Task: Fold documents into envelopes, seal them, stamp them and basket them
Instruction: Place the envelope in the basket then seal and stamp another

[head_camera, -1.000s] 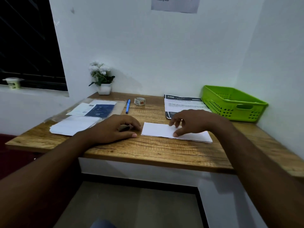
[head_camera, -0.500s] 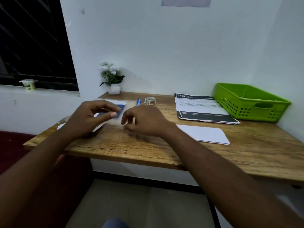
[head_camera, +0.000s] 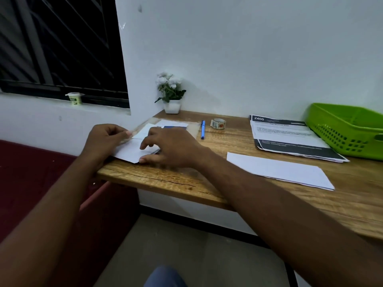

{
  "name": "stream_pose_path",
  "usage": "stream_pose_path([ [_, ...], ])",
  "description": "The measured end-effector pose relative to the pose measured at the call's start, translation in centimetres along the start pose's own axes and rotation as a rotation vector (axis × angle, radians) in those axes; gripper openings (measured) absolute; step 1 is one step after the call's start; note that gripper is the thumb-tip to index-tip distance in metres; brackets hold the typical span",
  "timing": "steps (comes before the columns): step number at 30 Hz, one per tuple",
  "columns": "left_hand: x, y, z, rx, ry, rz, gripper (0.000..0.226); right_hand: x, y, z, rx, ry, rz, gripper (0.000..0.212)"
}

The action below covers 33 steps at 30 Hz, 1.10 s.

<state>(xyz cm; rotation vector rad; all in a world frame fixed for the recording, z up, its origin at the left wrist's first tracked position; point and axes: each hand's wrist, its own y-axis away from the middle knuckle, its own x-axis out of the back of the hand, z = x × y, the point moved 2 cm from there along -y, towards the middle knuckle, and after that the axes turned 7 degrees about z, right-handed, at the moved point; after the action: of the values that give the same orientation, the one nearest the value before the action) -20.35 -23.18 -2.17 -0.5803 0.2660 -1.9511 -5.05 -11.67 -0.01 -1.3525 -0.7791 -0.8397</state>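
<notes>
While the folded document (head_camera: 277, 170) is lying ready, left hand (head_camera: 103, 139) is pinching the wrapper (head_camera: 191, 129), right hand (head_camera: 174, 146) an envelope (head_camera: 132, 151); stuffing, sealing, stamping are waiting.

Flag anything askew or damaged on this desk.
A dark crack-like line runs along the desk near its front edge, below the right hand. The printed sheets lie unevenly stacked, front edges ragged. Nothing spilled.
</notes>
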Motion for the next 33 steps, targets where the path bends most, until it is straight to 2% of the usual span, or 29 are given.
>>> stream_pose_path([
  [4,0.3,-0.1,-0.4,0.031,0.015,0.083,0.012,-0.9,-0.5,-0.8,0.059,0.045,0.02,0.044],
  [10,0.5,0.1,-0.4,0.043,0.095,0.107,0.012,-0.9,-0.6,-1.9,0.106,0.1,0.144,0.028],
  [15,1.0,0.7,0.2,0.051,0.282,0.126,0.035,0.1,0.1,-1.7,0.006,-0.007,0.304,0.02],
  [19,1.2,1.3,0.9,-0.043,0.286,0.074,0.052,1.8,1.3,-0.9,-0.172,-0.271,0.434,0.015],
  [25,1.0,2.2,1.8,-0.141,0.191,-0.062,0.052,3.3,3.4,0.2,-0.334,-0.479,0.528,0.011],
  [27,1.0,2.7,2.3,-0.213,0.182,-0.128,0.041,3.6,4.1,0.5,-0.375,-0.55,0.548,0.012],
  [29,0.9,3.2,2.8,-0.298,0.164,-0.175,0.021,4.3,4.7,0.5,-0.408,-0.628,0.574,0.011],
  [33,-0.2,3.7,3.7,-0.407,0.195,-0.147,0.012,6.5,6.5,0.4,-0.475,-0.826,0.642,0.012],
])
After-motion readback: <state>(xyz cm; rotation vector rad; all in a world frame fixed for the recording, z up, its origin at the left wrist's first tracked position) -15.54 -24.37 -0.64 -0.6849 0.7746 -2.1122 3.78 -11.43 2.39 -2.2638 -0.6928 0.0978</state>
